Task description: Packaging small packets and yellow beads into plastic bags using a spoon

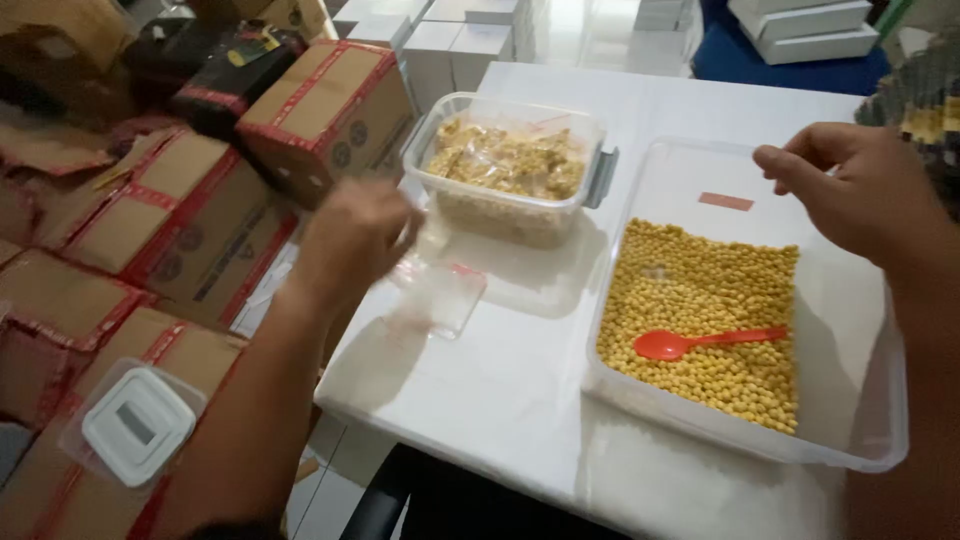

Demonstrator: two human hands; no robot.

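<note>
White table [500, 390] under the hands, pale tiled floor showing below its near edge. Nearest on the right, a large clear tub [860, 440] holding a bed of small yellow beans [700, 320], a red plastic spoon [705, 342] lying flat on top of them, bowl to the left. At the far end of the tub floor, a small red label [726, 201]. Down on the left, beside the table, a small lidded clear box [137, 424] resting on stacked brown cartons [190, 230] sealed with red tape. Left hand [352, 240] over the table's left edge, fingers curled and pinching the top of a small clear plastic bag [437, 297], blurred, its lower part resting on the table. Right hand [860, 190] above the far right corner of the tub, loosely curled, fingers bent inward, gripping nothing visible, well apart from the spoon. Further back, a smaller clear tub [590, 140] with filled packets of yellow beans [510, 165]. Beyond, white boxes [460, 45] in rows.
</note>
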